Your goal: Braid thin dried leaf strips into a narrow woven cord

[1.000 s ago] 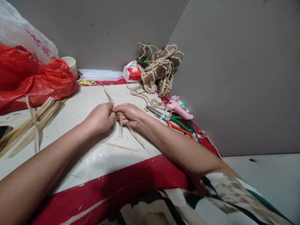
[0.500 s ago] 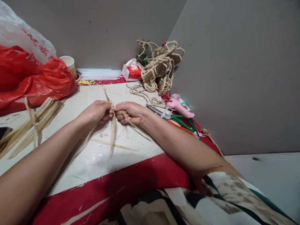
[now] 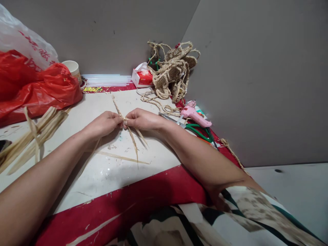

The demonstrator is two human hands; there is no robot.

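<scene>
A thin braid of dry straw-coloured husk strips point(image 3: 117, 105) runs up and away from between my hands, lying over the white board point(image 3: 115, 177). My left hand point(image 3: 109, 121) pinches the working end of the braid from the left. From the right, my right hand point(image 3: 139, 119) pinches the same spot, thumb against fingers, with the fingertips of both hands nearly touching. Loose strip ends point(image 3: 133, 145) hang below my right hand toward me, and another strip point(image 3: 92, 153) trails beneath my left wrist. One flat strip point(image 3: 123, 158) lies on the board.
Husk strips point(image 3: 46, 130) lie at left beside a red plastic bag point(image 3: 51, 92). Behind stand a paper cup point(image 3: 73, 68), clear sticks point(image 3: 107, 80) and a tissue pack point(image 3: 142, 77). Coiled braided cord point(image 3: 169, 75), a pink glue gun point(image 3: 194, 114) and green-handled scissors point(image 3: 197, 131) sit right, along the wall.
My right hand's curled fingers have loosened from the strip they held, and its ends now hang lower right. The hanging strip has swung rightward. The view has shifted slightly.
</scene>
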